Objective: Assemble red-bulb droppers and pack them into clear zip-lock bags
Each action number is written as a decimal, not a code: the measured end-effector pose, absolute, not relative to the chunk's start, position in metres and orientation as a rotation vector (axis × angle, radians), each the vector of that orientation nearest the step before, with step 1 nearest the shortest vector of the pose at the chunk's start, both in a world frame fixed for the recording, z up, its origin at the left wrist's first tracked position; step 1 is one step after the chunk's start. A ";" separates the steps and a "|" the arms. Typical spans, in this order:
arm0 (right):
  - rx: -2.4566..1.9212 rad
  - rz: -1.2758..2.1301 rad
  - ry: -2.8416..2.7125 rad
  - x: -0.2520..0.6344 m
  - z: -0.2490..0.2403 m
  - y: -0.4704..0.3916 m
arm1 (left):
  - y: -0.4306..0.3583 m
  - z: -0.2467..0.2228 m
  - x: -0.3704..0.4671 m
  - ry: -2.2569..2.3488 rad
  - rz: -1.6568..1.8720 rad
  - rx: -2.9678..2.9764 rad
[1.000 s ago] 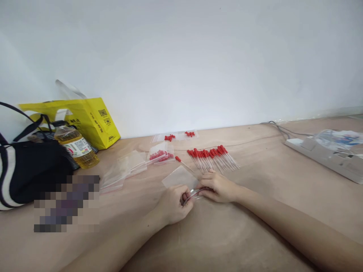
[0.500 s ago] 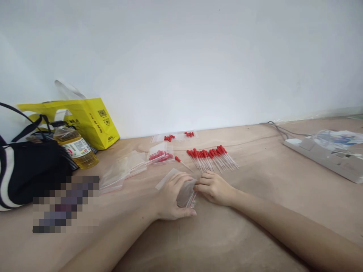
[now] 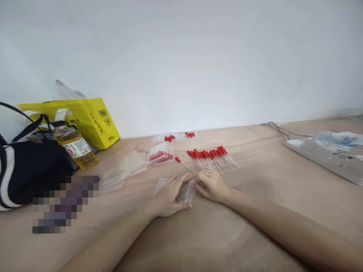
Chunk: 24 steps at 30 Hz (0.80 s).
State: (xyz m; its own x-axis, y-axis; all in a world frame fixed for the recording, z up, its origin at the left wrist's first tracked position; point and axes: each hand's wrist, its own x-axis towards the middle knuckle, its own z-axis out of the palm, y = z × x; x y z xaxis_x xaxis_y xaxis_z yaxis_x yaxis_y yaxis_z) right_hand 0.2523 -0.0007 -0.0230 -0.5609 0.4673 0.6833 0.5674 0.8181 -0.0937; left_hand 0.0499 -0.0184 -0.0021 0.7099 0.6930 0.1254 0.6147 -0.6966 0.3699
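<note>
A clear zip-lock bag (image 3: 185,192) with a red line along its seal lies flat on the table. My left hand (image 3: 169,197) rests over it, fingers stretched out and thumb apart, pressing the bag down. At the bag's right edge, the closed fingers of my right hand (image 3: 211,185) pinch near the seal; the fingertips are partly hidden. Just beyond my right hand lies a row of thin clear droppers (image 3: 212,156) with red bulbs. One single dropper (image 3: 184,164) lies apart, to the left of the row.
Filled bags (image 3: 161,155) holding red-bulbed droppers lie behind my left hand, with more bags (image 3: 176,137) by the wall. Flat clear bags (image 3: 124,170) are left. A bottle (image 3: 76,145), yellow bag (image 3: 96,121) and black bag (image 3: 34,170) stand far left; a power strip (image 3: 323,158) lies right.
My left hand has flattened and shifted slightly left on the bag, which now lies flatter. My right hand has moved slightly up along the bag's edge, its fingers curled tighter.
</note>
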 end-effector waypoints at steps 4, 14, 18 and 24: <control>-0.712 -0.169 -2.314 0.254 -0.023 -0.007 | -0.020 -0.003 0.052 1.055 0.397 2.605; -0.774 0.063 -2.439 0.255 -0.016 -0.004 | -0.027 0.006 0.042 1.131 0.411 2.511; -0.638 0.284 -2.492 0.262 -0.008 0.005 | -0.025 0.001 0.038 1.154 0.397 2.494; -1.183 0.498 -2.268 0.248 0.014 0.038 | -0.026 -0.002 0.040 1.161 0.388 2.508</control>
